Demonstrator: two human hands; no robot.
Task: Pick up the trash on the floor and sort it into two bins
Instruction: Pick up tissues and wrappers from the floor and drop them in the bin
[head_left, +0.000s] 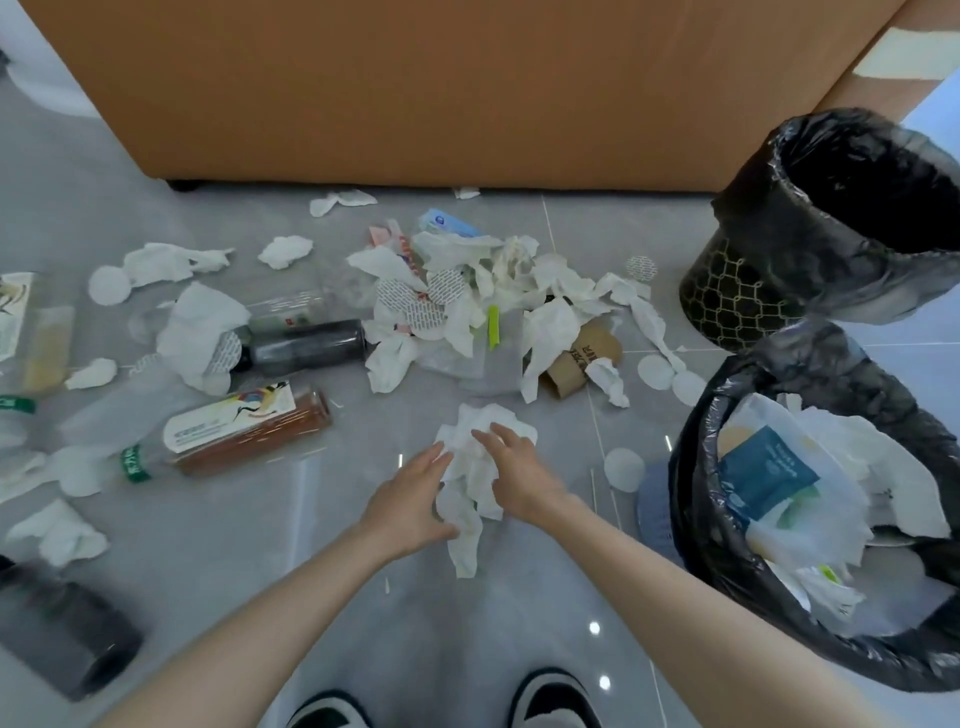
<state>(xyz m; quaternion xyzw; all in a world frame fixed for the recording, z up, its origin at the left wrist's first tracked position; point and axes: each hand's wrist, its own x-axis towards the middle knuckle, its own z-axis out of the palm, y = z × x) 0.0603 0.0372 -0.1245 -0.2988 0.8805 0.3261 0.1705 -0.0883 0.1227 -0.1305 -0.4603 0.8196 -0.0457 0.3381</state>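
Both hands close on one crumpled tissue wad (475, 470), the left hand (410, 501) and right hand (522, 475) each in a loose grip on it above the floor (519, 597). Its long axis runs toward the person, and the paper-filled near bin (696, 499) lies to the right, nearer the right hand. I cannot tell whether the wad's hanging tail touches the tiles, and the far bin (779, 208) shows a dark, unreadable interior.
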